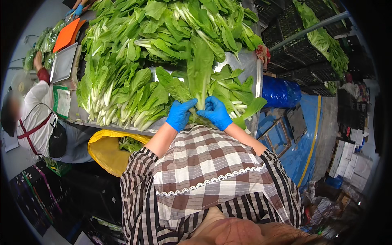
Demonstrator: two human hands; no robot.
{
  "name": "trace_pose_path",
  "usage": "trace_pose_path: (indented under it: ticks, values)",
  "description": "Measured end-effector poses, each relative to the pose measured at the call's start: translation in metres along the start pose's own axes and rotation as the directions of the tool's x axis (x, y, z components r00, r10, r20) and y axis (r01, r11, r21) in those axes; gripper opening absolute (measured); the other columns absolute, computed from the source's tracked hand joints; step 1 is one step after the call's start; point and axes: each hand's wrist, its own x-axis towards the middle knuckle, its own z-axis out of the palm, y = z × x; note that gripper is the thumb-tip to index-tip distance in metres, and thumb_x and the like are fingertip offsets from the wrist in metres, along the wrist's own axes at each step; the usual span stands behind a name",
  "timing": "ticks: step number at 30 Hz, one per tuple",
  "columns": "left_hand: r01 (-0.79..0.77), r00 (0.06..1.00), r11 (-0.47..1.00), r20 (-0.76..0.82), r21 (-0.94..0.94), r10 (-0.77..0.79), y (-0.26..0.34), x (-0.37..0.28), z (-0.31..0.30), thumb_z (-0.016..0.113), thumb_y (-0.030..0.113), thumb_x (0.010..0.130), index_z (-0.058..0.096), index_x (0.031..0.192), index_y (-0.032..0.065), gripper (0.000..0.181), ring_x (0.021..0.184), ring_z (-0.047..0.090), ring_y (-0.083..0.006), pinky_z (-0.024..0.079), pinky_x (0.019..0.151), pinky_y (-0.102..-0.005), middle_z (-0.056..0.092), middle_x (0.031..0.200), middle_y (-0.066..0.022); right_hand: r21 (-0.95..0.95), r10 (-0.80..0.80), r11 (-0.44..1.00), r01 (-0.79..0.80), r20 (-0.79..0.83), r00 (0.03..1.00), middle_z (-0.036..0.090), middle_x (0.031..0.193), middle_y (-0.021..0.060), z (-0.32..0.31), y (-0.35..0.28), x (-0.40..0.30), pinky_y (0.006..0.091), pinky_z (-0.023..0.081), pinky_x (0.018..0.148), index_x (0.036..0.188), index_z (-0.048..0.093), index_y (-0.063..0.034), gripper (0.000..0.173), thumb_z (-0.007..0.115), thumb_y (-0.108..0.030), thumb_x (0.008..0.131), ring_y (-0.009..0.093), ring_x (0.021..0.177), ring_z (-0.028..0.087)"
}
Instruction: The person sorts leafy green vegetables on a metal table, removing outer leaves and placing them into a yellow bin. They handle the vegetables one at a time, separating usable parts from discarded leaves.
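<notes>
Both my hands wear blue gloves and meet at the near edge of a metal table. My left hand (179, 114) is closed on a torn or folded leafy green (175, 88) that points up and left. My right hand (215, 112) pinches the pale stem base of an upright leafy green (199, 70). The two hands are close together, with the stems between them. A row of leafy greens with white stems (105, 88) lies left of my hands, and a smaller bunch (234, 88) lies to the right. A large heap (171, 27) covers the far side.
A yellow bag (105, 153) holding green leaves stands open below the table's left edge. A scale tray (64, 62) and orange sheets (66, 35) are at the left, near a person (36, 122). Black crates (306, 52) and a blue plastic-wrapped bundle (280, 92) stand right.
</notes>
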Motion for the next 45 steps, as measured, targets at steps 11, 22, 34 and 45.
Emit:
trace_pose_path:
  ticks: [11,22,34,45]
  values:
    - [-0.011,0.994,0.991,-0.108,-0.132,-0.003,-0.017,-0.001,-0.018,0.063,0.001,0.087,0.059,0.114,-0.0001,0.027,0.097,0.064,-0.0205,0.052,0.084,-0.0327,0.066,0.106,-0.0100,0.035,0.046,0.998,-0.051,0.119,0.992,0.060,0.082,0.0017,0.001,-0.007,0.005,0.0230,0.046,0.063,0.103,0.060,-0.0003,0.038,0.081,-0.017,0.076,0.006,0.067,0.050]
    - [0.040,0.985,0.983,-0.171,0.179,-0.009,-0.014,-0.002,-0.009,0.071,0.005,0.082,0.060,0.114,0.0032,0.034,0.091,0.063,-0.0201,0.050,0.074,-0.0310,0.066,0.105,-0.0083,-0.234,-0.133,0.965,0.120,-0.037,0.990,0.054,0.076,0.0022,0.009,0.007,0.003,0.0265,0.046,0.057,0.086,0.055,-0.0040,0.032,0.081,-0.014,0.071,0.009,0.061,0.049]
    - [-0.016,0.999,1.000,0.029,-0.013,0.017,-0.018,0.003,-0.033,0.066,0.002,0.083,0.049,0.130,0.0000,0.050,0.110,0.060,-0.0269,0.049,0.095,-0.0387,0.061,0.122,-0.0162,0.352,0.136,0.916,-0.195,0.185,0.973,0.059,0.094,0.0022,0.001,-0.003,0.000,0.0258,0.052,0.072,0.102,0.056,-0.0053,0.027,0.073,-0.016,0.084,0.010,0.086,0.058]
    - [0.038,0.991,0.998,0.131,-0.050,-0.031,-0.020,0.005,-0.032,0.066,0.008,0.086,0.038,0.141,0.0021,0.062,0.121,0.053,-0.0275,0.043,0.104,-0.0393,0.056,0.129,-0.0158,0.130,-0.140,0.983,0.132,0.055,0.989,0.061,0.096,0.0067,0.013,0.015,0.007,0.0283,0.048,0.080,0.104,0.055,-0.0051,0.037,0.079,-0.008,0.077,0.013,0.087,0.058]
